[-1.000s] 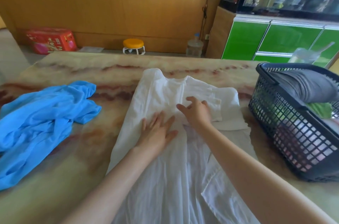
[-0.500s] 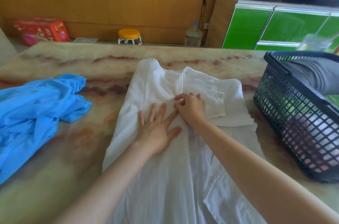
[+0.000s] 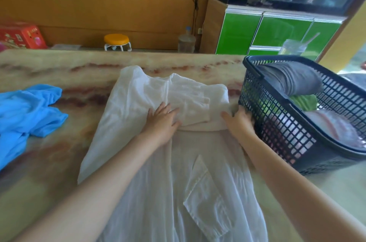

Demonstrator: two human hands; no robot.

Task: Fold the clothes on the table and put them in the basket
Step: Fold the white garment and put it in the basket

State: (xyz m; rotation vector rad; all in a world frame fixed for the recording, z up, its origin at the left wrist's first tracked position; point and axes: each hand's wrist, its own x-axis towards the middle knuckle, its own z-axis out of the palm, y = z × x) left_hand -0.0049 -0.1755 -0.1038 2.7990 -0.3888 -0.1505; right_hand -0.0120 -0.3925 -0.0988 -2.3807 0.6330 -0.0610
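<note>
A white garment (image 3: 138, 103) lies spread along the marble table (image 3: 49, 142), its top part folded over with a sleeve laid across. My left hand (image 3: 162, 119) presses flat on the folded part, fingers straight. My right hand (image 3: 239, 121) rests on the garment's right edge, thumb spread, fingers touching the side of the dark blue basket (image 3: 287, 138); its fingertips are hard to see. Inside the basket lie a folded grey garment (image 3: 291, 79) and a green one (image 3: 305, 101). A crumpled blue garment (image 3: 25, 107) sits at the table's left.
A clear cup with a straw (image 3: 293, 47) stands behind the basket. Past the table's far edge are an orange-topped stool (image 3: 116, 42), a water bottle (image 3: 186, 40), a red box (image 3: 21, 35) and green cabinets (image 3: 277, 31).
My right hand slid from the middle of the white garment to its right edge beside the basket. My left hand stayed pressed on the fold. The view shifted slightly.
</note>
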